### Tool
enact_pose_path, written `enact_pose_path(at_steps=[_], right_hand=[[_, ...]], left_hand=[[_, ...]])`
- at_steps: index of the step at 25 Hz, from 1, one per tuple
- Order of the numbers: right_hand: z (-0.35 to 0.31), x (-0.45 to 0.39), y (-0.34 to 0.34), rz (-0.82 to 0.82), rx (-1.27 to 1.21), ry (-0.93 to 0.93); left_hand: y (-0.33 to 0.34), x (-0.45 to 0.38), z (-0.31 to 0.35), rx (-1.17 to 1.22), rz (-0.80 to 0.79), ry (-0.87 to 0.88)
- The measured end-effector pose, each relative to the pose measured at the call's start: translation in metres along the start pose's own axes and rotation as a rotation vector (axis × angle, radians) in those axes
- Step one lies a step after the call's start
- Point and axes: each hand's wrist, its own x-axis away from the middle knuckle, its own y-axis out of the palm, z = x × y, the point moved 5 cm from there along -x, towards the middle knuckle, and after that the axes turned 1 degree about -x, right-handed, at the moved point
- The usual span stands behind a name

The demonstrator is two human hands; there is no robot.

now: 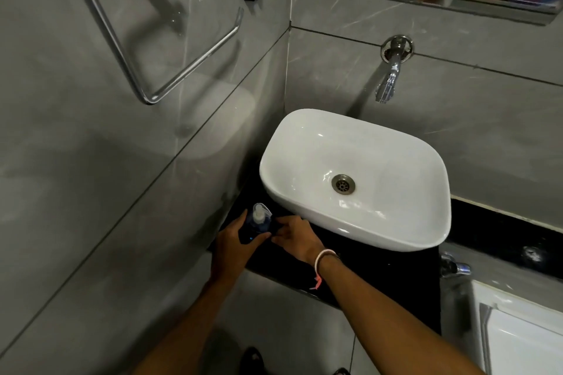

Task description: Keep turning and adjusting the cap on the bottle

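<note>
Blue bottle point(255, 227) stands on the black tabletop point(359, 265), just left of the basin point(396, 222). Your left hand point(233, 248) wraps its side to steady it; your right hand point(297, 237) pinches it from the other flank, both grips clamped.

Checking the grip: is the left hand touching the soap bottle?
Touching. The head view shows the left hand with fingers curled round the blue soap bottle.

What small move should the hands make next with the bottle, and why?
Probably press the pump down with the right hand. The left hand already grips the blue bottle on the black counter, and the right fingers touch it beside the pump.
</note>
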Motion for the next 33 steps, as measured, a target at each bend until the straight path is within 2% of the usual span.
enact_pose_path(at_steps=[3, 6, 8, 10, 14, 17, 21, 24, 30, 33], right_hand=[[-0.012, 0.005, -0.007, -0.041, 0.166, -0.027], [-0.037, 0.021, -0.036, 0.085, 0.335, -0.142], [-0.065, 0.032, -0.054, 0.133, 0.403, -0.294], [-0.092, 0.035, -0.06, 0.036, 0.52, -0.411], [-0.12, 0.025, -0.046, -0.155, 0.747, -0.494], [-0.125, 0.018, -0.041, -0.143, 0.722, -0.447], [-0.124, 0.014, -0.034, -0.002, 0.722, -0.404], [-0.121, 0.01, -0.027, 0.082, 0.722, -0.392], [-0.116, 0.007, -0.029, 0.098, 0.692, -0.373], [-0.117, 0.01, -0.03, 0.093, 0.669, -0.364]], left_hand=[[-0.002, -0.001, -0.006, 0.012, -0.004, 0.0], [-0.001, 0.001, -0.007, 0.059, -0.009, -0.018], [0.001, 0.003, -0.005, 0.086, -0.009, -0.016], [0.002, 0.005, -0.004, 0.093, -0.012, -0.036], [0.002, 0.008, -0.001, 0.097, 0.009, -0.028], [0.002, 0.009, 0.0, 0.064, 0.02, -0.039], [0.001, 0.01, 0.001, 0.02, 0.05, -0.028], [0.003, 0.008, -0.004, -0.004, -0.01, -0.069], [0.003, 0.006, -0.006, -0.003, -0.036, -0.127], [0.004, 0.007, -0.007, -0.008, -0.058, -0.093]])
